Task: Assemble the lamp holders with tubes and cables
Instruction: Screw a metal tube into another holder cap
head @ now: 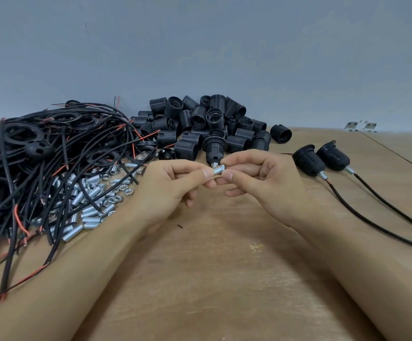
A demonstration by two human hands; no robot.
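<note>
**Fingers pinching a threaded tube above the bench**

Your fingers (pixel 208 174) are pinching a small threaded tube (pixel 217 170) from both ends: your left hand (pixel 175 185) is gripping its left end, your right hand (pixel 256 178) is gripping its right end. Just behind your fingers, a black lamp holder (pixel 214 146) is standing among the holder pile (pixel 207 121). Left of your left hand, loose tubes and nuts (pixel 89 200) are lying beside tangled cables (pixel 27 156). Right of your right hand, two assembled holders (pixel 321 157) with cables are lying on the bench (pixel 224 267).
</note>
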